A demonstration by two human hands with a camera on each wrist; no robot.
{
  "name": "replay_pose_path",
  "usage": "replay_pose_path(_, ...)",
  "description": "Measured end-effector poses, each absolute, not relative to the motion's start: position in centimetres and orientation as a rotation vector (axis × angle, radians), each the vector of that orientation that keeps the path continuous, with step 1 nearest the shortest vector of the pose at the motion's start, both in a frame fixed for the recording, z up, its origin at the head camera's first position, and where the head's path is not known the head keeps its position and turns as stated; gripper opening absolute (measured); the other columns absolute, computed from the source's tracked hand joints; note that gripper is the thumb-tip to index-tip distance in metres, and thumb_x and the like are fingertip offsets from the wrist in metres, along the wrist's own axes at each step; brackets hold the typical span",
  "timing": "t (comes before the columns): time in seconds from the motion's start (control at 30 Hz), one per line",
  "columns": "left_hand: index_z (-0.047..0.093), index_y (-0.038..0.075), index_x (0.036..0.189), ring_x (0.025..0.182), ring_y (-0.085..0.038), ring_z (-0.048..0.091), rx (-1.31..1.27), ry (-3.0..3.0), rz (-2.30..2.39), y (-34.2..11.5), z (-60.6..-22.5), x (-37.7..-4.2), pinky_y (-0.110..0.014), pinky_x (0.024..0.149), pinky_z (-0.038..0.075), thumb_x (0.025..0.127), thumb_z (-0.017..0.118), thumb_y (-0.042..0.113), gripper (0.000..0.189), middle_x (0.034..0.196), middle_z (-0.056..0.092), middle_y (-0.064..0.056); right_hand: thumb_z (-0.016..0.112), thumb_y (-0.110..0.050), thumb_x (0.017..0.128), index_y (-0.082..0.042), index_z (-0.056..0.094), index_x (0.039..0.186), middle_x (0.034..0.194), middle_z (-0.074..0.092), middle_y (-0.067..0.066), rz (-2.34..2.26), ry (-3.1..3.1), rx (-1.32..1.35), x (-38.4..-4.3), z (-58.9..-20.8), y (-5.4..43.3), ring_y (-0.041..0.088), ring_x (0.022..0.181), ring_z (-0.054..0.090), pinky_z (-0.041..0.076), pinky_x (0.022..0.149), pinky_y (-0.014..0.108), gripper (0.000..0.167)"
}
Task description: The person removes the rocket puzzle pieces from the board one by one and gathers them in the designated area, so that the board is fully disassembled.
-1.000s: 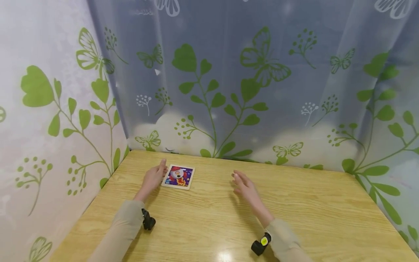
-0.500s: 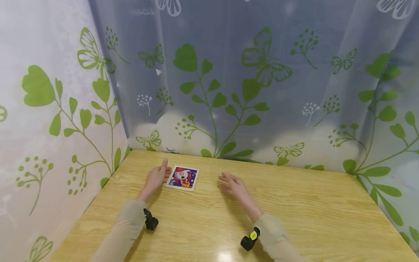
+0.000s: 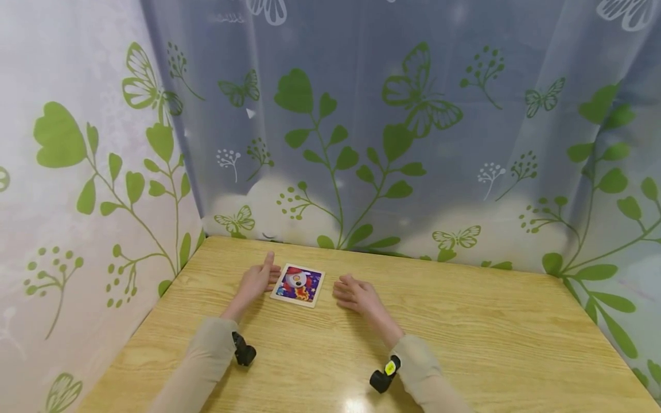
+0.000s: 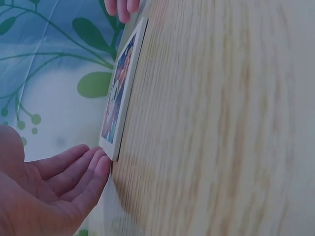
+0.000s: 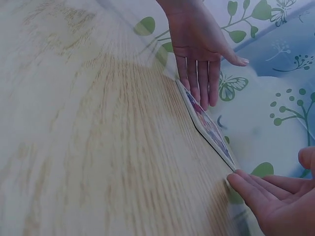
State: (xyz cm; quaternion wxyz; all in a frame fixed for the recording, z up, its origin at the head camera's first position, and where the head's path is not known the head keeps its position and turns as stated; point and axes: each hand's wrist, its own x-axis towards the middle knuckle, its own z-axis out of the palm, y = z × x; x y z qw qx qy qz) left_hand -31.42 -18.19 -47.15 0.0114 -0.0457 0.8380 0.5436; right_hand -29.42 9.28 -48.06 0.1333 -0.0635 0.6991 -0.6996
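Observation:
A flat square wooden picture board [image 3: 298, 285] with a pale rim lies on the table, printed with a white and red cartoon rocket, orange flames and a purple background. At its left edge, the straight fingers of my left hand [image 3: 256, 282] touch the rim, thumb raised; the left wrist view shows these fingertips [image 4: 102, 164] against the board's corner. My right hand [image 3: 363, 296] is to the right of the board, fingers extended toward it, with a narrow strip of wood between in the head view. Neither hand grips anything.
The board lies on a light wood-grain table [image 3: 465, 332]. Behind it hangs a blue and white curtain [image 3: 356, 189] with green leaves and butterflies, and a pale patterned curtain [image 3: 103, 241] borders the left side. A small black camera [image 3: 383, 378] sits on the right wrist.
The board has slid to the right with my left hand's fingers against its edge. My right hand has moved left, closer to the board.

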Motion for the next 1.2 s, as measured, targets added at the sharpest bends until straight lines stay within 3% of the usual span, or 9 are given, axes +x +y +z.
replay_pose_path(0.83, 0.053, -0.015, 0.136, 0.126, -0.041, 0.059, -0.086, 2.3, 1.905, -15.9, -47.2, -30.8, -0.041, 0.094, 0.056, 0.103, 0.022, 0.066, 0.093, 0.136, 0.057, -0.031, 0.041, -0.034, 0.111, 0.015, 0.039, 0.146, 0.144, 0.049, 0.033, -2.022, 2.005, -0.109, -29.4, -48.3, 10.0, 0.04, 0.13, 0.055, 0.051, 0.102, 0.038, 0.06)
replay_pose_path(1.2, 0.053, -0.015, 0.136, 0.124, -0.04, 0.06, -0.114, 2.179, 1.988, -14.6, -47.6, -31.0, -0.038, 0.095, 0.055, 0.109, 0.025, 0.054, 0.08, 0.135, 0.058, -0.032, 0.039, -0.028, 0.112, 0.017, 0.04, 0.144, 0.142, 0.05, 0.034, -2.023, 2.034, -0.093, -29.6, -48.3, 11.6, 0.042, 0.129, 0.056, 0.05, 0.104, 0.041, 0.055)
